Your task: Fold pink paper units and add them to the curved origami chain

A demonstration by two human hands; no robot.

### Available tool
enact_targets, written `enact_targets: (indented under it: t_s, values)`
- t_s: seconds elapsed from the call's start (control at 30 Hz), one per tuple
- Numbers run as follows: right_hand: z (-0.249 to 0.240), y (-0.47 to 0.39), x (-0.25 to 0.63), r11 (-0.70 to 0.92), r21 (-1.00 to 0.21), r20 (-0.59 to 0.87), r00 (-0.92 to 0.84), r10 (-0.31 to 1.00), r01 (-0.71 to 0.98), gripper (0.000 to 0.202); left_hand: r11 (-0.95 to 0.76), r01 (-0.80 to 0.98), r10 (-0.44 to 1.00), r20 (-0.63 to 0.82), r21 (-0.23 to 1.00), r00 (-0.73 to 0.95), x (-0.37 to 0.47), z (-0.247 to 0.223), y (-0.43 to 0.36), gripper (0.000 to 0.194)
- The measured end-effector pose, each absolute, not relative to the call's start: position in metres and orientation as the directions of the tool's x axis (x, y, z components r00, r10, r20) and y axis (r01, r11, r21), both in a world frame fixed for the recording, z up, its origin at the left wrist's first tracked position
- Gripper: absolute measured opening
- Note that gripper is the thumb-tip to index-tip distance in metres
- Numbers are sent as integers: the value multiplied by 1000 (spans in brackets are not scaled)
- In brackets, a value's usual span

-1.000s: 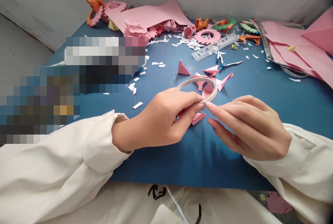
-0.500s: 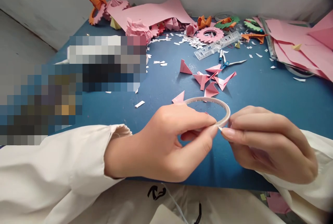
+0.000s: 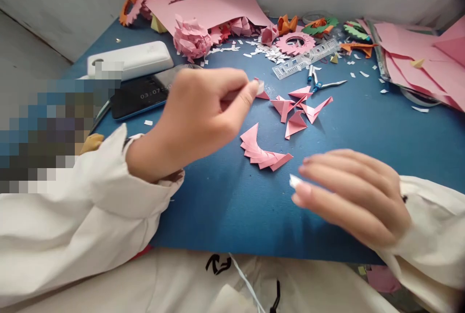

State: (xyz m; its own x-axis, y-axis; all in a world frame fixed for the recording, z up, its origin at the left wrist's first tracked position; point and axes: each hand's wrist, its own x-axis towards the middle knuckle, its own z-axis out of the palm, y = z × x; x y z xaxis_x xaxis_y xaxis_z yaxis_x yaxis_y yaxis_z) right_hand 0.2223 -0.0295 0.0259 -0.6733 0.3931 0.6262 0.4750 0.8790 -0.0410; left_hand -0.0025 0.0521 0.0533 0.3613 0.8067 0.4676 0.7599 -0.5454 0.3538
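At frame center the left hand [image 3: 203,114] is pinching a small white tape bit [image 3: 260,87] above the bench [image 3: 225,206], while the right hand [image 3: 352,196], fingers loosely extended, is carrying a white scrap [image 3: 293,180] just right of the pink folded chain [image 3: 263,153], likely a sticking step needing careful placement.

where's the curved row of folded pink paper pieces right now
In the head view the curved row of folded pink pieces lies flat on the blue table near the middle, between the raised left hand and the right hand, just below the loose pink triangles.

Blue table [image 3: 363,124] carries pink folded pieces [image 3: 263,150], ruler [image 3: 307,58], scraps [image 3: 267,51].
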Motion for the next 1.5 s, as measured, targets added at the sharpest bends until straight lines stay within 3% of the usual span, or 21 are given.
enact_targets:
  t_s: [0.03, 0.07, 0.13, 0.2, 0.33, 0.43, 0.5, 0.57, 0.63, 0.7, 0.73, 0.8, 0.93, 0.97, 1.03, 1.1, 1.13, 1.2, 1.33, 1.5]
  values:
    - [23, -17, 222, 894, 88, 659, -699, 278, 438, 22, -551, 801, 792, 452, 235, 411, -3, 47, 56, 45]
    - [20, -6, 222, 877, 132, 628, -724, 287, 462, 33, -570, 816, 776, 392, 98, 495, -4, 40, 60, 43]
    - [15, 8, 221, 882, 127, 522, -787, 329, 454, 42, -619, 785, 751, 308, 24, 583, -3, 28, 65, 37]
    - [11, 13, 220, 900, 94, 440, -828, 346, 426, 37, -628, 777, 741, 276, -36, 612, -2, 20, 67, 29]
    - [8, 10, 221, 920, 73, 436, -841, 318, 386, 32, -557, 825, 768, 317, -99, 556, 1, 21, 63, 31]
    - [8, 9, 221, 916, 43, 515, -794, 323, 400, 37, -601, 796, 761, 348, 63, 547, 1, 31, 57, 33]
    - [9, 8, 221, 912, -17, 578, -740, 344, 411, 50, -599, 720, 800, 314, 350, 512, 0, 39, 54, 38]
    - [9, 7, 221, 873, -172, 612, -645, 458, 457, 64, -470, 543, 855, 206, 696, 477, 1, 47, 52, 50]
    - [11, 6, 220, 772, -405, 630, -463, 624, 490, 70, -324, 302, 830, 116, 897, 545, 3, 53, 50, 61]
    - [12, 6, 218, 690, -578, 661, -245, 709, 436, 67, -231, 107, 776, 117, 967, 620, 6, 54, 47, 63]
    - [13, 6, 217, 688, -606, 690, -167, 705, 400, 64, -214, 42, 754, 138, 976, 643, 8, 53, 45, 58]
    - [15, 6, 215, 691, -626, 715, -88, 694, 363, 60, -231, -52, 768, 215, 972, 604, 13, 48, 38, 31]
    - [15, 6, 213, 623, -707, 619, -133, 774, 335, 59, -508, 148, 740, 342, 849, 579, 15, 37, 27, 17]
    - [14, 6, 214, 624, -709, 612, -151, 776, 329, 57, -636, 208, 694, 433, 743, 575, 14, 35, 26, 19]
    - [14, 5, 215, 622, -700, 616, -145, 774, 351, 49, -851, 348, 521, 555, 392, 649, 12, 31, 27, 19]
    - [14, 4, 216, 612, -706, 619, -109, 778, 357, 38, -905, 421, 391, 494, 55, 777, 11, 26, 29, 20]
    - [14, 3, 217, 597, -725, 599, -111, 793, 343, 33, -903, 427, 374, 423, -35, 825, 11, 24, 30, 23]
    - [15, 1, 219, 554, -780, 526, -175, 832, 291, 24, -908, 414, 380, 294, -62, 877, 12, 18, 30, 30]
    - [15, -2, 220, 500, -825, 413, -321, 852, 264, 16, -920, 381, 392, 199, 90, 898, 13, 14, 29, 61]
    - [16, -1, 220, 487, -837, 391, -350, 851, 250, 12, -932, 350, 362, 206, 94, 909, 11, 15, 31, 53]
